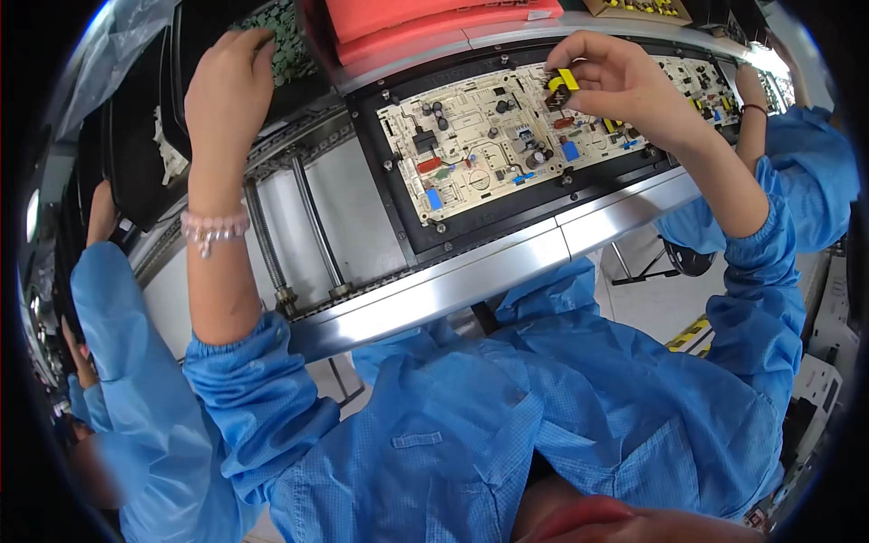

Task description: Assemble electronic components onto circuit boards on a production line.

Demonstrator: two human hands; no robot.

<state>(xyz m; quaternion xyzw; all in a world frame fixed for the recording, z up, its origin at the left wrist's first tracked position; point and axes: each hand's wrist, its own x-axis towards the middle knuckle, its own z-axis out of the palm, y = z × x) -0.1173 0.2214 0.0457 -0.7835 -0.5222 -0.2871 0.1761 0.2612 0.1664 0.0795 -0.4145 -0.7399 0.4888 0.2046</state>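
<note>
My right hand (625, 86) pinches a small transformer (562, 83) with yellow tape and a dark base. It is held above a cream circuit board (471, 136) fitted with black capacitors, a red part and blue parts. More such boards lie to the right in the black carrier frame (407, 217). My left hand (231, 90) is beside a black bin of small green parts (282, 41). Its fingers are curled and drawn together, their tips partly turned away; whatever they hold, if anything, I cannot make out.
The carrier rests on a conveyor with a metal rail (453, 290) along its near side. Behind it are a red foam tray (434, 23) and a cardboard box of yellow parts (643, 9). Co-workers in blue sleeves (118, 308) sit on both sides, one reaching toward the boards at right.
</note>
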